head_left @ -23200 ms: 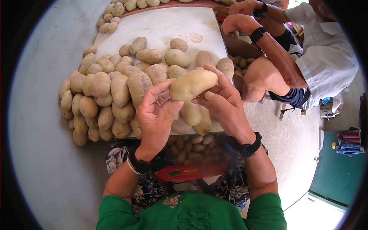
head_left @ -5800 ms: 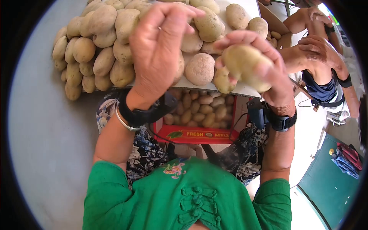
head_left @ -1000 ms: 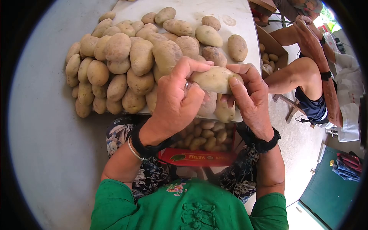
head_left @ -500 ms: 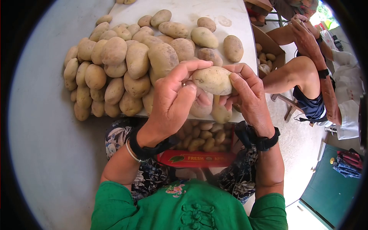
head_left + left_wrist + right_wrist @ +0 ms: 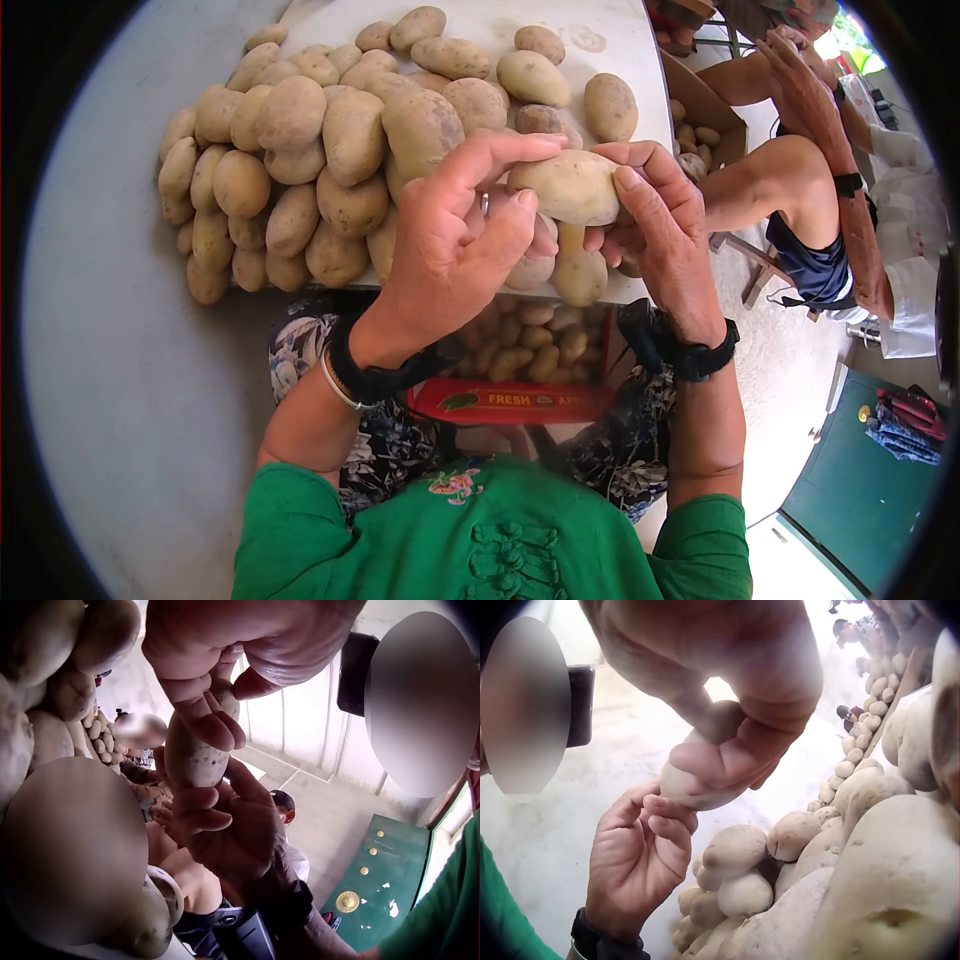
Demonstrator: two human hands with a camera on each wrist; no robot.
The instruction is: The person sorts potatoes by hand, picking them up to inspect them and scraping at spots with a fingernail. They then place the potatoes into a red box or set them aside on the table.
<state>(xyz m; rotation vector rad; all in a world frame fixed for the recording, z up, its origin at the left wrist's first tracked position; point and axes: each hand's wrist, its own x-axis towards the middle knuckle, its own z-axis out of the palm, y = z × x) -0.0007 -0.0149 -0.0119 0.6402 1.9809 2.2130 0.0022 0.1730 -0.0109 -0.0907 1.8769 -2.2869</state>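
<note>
One pale potato (image 5: 568,187) is held up between both hands above the near edge of the table. The left hand (image 5: 450,235) pinches its left end with bent fingers and thumb. At its right end, the right hand (image 5: 665,225) grips with the thumb in front. In the left wrist view the potato (image 5: 191,757) hangs between the two hands and shows small dark spots. Fingers of the right hand (image 5: 720,690) wrap round the potato (image 5: 697,780) in the right wrist view, the left hand (image 5: 641,862) touching its lower end.
Stacked potatoes (image 5: 290,115) cover the left and middle of the white table (image 5: 610,35). Below the near edge stands a red box (image 5: 510,400) of smaller potatoes. At the right sits another person (image 5: 790,190) beside a cardboard box (image 5: 725,125).
Both hands have stayed on the potato, which has shifted slightly up and turned a little between the fingers. The table and pile have moved slightly up and left in the head view.
</note>
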